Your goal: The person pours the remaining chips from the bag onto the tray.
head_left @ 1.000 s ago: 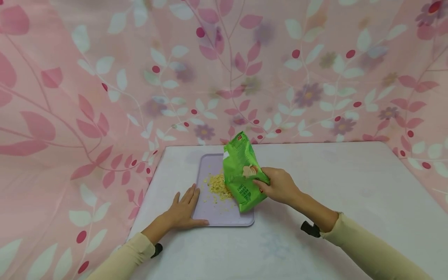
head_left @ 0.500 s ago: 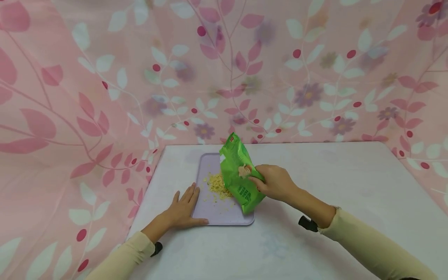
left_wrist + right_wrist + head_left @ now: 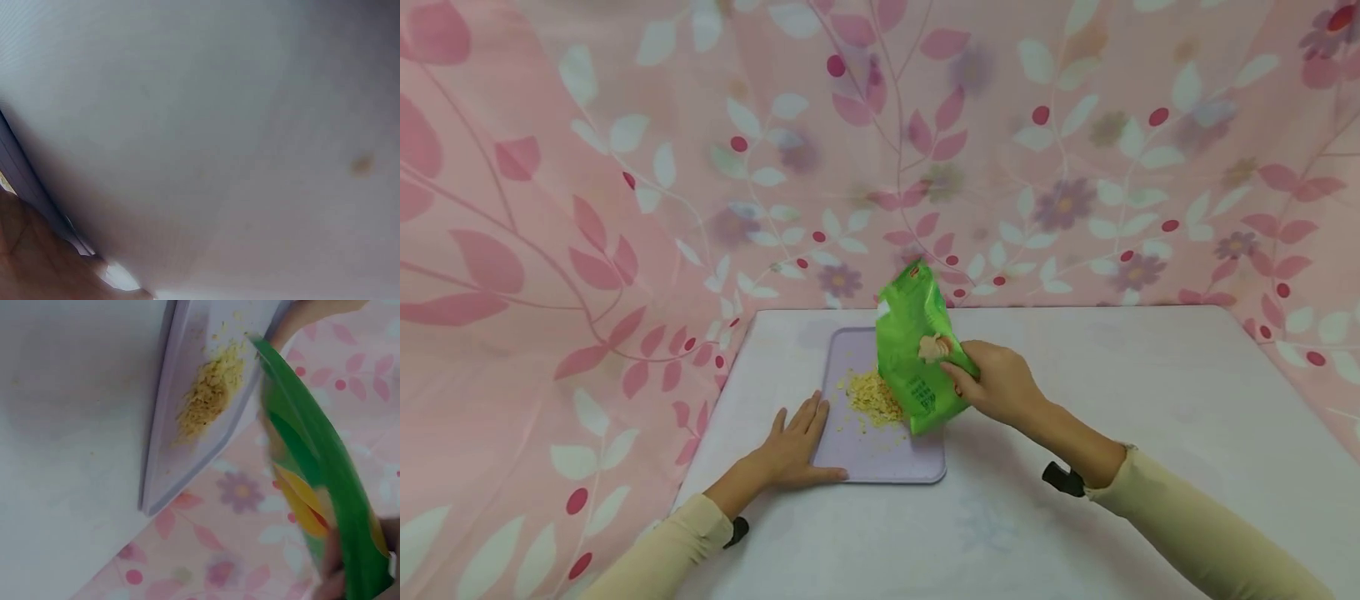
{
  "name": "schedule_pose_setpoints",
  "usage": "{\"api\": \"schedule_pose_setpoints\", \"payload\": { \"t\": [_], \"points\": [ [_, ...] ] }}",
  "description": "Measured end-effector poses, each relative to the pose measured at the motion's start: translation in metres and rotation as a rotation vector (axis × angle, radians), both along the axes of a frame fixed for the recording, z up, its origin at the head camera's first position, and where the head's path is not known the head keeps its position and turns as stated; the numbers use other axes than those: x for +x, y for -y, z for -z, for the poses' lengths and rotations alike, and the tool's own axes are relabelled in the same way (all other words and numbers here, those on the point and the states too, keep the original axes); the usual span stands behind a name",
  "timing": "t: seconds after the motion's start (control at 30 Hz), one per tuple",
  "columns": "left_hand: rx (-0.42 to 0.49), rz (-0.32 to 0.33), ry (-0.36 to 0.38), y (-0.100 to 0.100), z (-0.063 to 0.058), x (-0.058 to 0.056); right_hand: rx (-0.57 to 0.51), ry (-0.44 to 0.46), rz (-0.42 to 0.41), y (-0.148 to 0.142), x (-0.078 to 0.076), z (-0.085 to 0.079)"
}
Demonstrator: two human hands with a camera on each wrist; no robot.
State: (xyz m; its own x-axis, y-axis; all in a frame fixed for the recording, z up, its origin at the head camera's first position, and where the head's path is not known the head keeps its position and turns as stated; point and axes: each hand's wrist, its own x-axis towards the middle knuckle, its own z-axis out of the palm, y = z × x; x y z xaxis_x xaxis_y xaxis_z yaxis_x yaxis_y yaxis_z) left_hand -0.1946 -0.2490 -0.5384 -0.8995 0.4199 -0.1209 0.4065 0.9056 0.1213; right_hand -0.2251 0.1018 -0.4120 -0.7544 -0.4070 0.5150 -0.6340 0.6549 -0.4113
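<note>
A green plastic snack bag [image 3: 917, 350] is gripped by my right hand [image 3: 1007, 383], thumb in front and fingers behind, and held tilted over the right side of a pale purple tray [image 3: 880, 471]. Below the bag, a heap of small yellowish flakes [image 3: 872, 398] lies on the tray with loose bits around it. In the right wrist view the bag [image 3: 331, 475] stands off to one side of the flake heap [image 3: 212, 394]. My left hand [image 3: 793, 446] lies with spread fingers at the tray's left edge. Only part of that hand [image 3: 37, 256] shows in the left wrist view, beside the tray's side.
The tray rests on a table with a white cloth [image 3: 1112, 400]. A pink curtain with leaves and flowers [image 3: 1000, 150] hangs behind the table and along its left side. A dark wrist device [image 3: 1063, 479] sits under the right sleeve.
The bag in my right hand dips slightly left, then comes back right and higher above the tray. The left hand keeps its place, and the flake heap looks much the same.
</note>
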Motion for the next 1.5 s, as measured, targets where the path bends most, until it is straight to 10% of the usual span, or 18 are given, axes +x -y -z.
{"api": "schedule_pose_setpoints", "payload": {
  "t": [0.63,0.9,1.1,1.5],
  "points": [
    [-0.005,-0.002,-0.003,0.000,0.001,0.001,0.090,0.104,-0.014,0.001,0.002,0.010],
    [-0.012,-0.008,-0.003,-0.001,-0.001,0.001,-0.091,-0.067,0.012,0.000,0.001,0.000],
    [-0.009,-0.004,0.005,0.000,0.002,0.000,0.080,0.049,-0.025,0.002,0.005,0.011],
    [-0.007,-0.014,-0.007,0.000,0.003,-0.001,0.036,0.080,0.002,-0.002,0.002,0.012]
  ]
}}
